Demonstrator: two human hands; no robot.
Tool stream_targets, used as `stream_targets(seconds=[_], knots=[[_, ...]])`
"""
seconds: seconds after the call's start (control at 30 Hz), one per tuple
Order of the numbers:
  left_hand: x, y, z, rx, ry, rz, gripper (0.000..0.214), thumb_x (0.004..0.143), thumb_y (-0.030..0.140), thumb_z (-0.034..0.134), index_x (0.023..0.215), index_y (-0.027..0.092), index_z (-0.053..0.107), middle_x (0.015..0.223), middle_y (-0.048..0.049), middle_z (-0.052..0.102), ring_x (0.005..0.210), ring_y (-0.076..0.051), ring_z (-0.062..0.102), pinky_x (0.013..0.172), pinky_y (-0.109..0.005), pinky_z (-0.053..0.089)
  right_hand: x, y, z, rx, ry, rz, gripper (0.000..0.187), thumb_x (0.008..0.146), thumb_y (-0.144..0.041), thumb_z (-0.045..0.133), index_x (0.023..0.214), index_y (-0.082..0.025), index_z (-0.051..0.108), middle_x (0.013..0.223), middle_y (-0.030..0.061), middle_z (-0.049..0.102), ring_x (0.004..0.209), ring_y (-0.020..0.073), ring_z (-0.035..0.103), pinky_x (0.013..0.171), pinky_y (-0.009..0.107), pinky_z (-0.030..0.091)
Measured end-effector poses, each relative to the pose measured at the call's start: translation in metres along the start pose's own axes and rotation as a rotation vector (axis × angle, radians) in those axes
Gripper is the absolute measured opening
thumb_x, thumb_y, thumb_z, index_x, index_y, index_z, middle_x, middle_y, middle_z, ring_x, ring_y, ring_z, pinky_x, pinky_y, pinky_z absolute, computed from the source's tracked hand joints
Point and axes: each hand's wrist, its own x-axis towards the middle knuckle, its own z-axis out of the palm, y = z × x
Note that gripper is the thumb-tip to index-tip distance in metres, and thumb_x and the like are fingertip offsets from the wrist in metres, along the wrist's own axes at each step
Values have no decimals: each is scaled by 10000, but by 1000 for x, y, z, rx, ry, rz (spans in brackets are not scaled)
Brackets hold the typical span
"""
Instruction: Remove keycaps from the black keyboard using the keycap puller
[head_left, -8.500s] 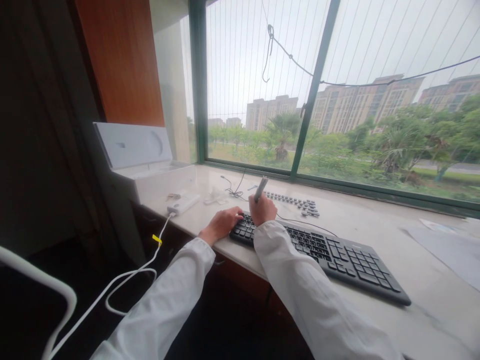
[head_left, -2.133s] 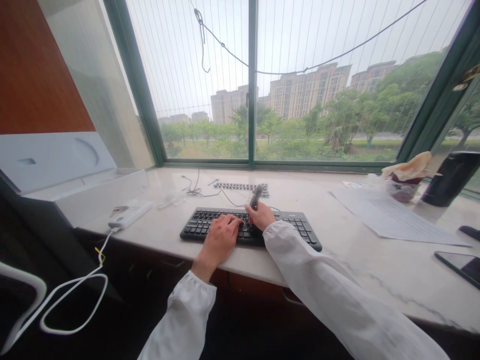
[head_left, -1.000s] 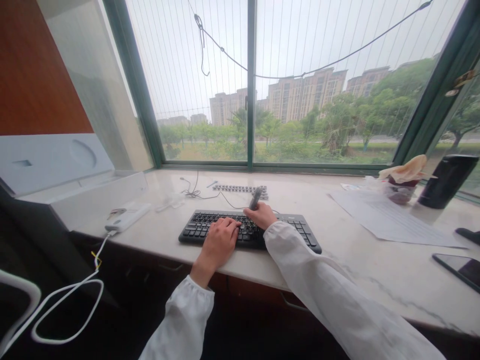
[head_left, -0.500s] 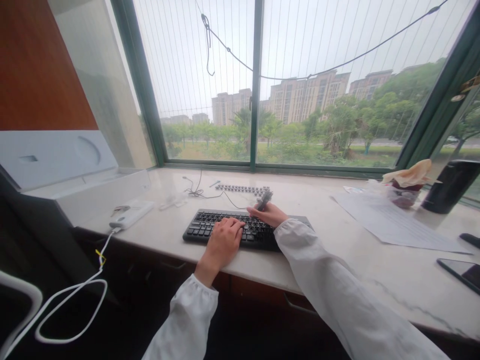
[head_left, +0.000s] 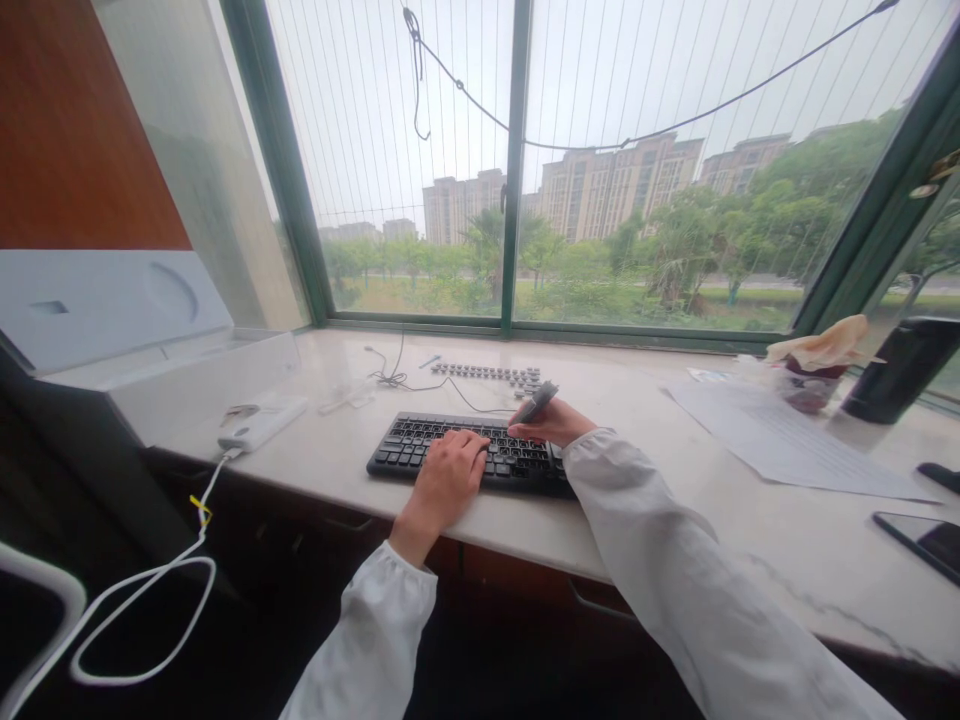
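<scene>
A black keyboard [head_left: 401, 452] lies near the front edge of the counter. Bare dark sockets show in its upper rows, while keycaps still sit along its lower left. My left hand [head_left: 448, 475] rests flat on the middle of the keyboard, fingers stretched forward. Over the keyboard's back right, my right hand [head_left: 555, 422] grips a short dark hand tool [head_left: 537, 402], tilted up to the right; its exact kind is unclear. Behind the keyboard, small keycaps [head_left: 480, 374] stand in rows on the counter, the right end partly hidden by the tool.
The keyboard's cable [head_left: 450, 383] runs back toward the window. On the left stand a white power strip [head_left: 259, 425] and a clear box [head_left: 202, 375]. Papers [head_left: 765, 440], a bag-wrapped cup [head_left: 810, 385], a black tumbler [head_left: 904, 372] and a phone [head_left: 919, 540] occupy the right side.
My right hand has moved slightly right with the dark tool, which has turned in its grip. My left hand stays on the keyboard. The view has shifted a little.
</scene>
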Motion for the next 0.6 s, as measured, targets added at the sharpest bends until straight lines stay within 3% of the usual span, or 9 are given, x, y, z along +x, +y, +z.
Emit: stream_targets(seconds=[0.17, 0.4, 0.5, 0.6], knots=[[0, -2, 0, 1, -8, -5, 283, 966, 271, 386, 1138, 233, 608, 1125, -45, 617, 1045, -188, 529, 925, -351, 405, 4, 12, -3, 94, -50, -14, 465, 567, -519, 787, 839, -159, 678, 576, -12, 584, 524, 125, 534, 519, 278, 465], [0, 0, -1, 21, -8, -5, 289, 965, 271, 390, 1151, 235, 609, 1130, -51, 616, 1054, -191, 529, 935, -354, 407, -1, 12, -7, -80, 46, -118, 402, 638, -481, 764, 885, -168, 715, 835, 53, 691, 799, 185, 616, 729, 311, 490], [0, 0, 0, 14, -3, -4, 290, 964, 268, 390, 1151, 233, 608, 1130, -55, 616, 1052, -196, 531, 930, -356, 411, -2, 8, -3, 12, 46, -151, 389, 640, -445, 774, 895, -162, 695, 901, 64, 683, 892, 202, 611, 750, 308, 481], [0, 1, 0, 5, 4, -1, 290, 966, 263, 384, 1150, 231, 606, 1129, -55, 617, 1044, -198, 532, 926, -360, 413, 2, 4, 6, 213, 42, -169, 457, 626, -390, 791, 992, -159, 647, 877, 49, 674, 838, 174, 610, 756, 304, 467]])
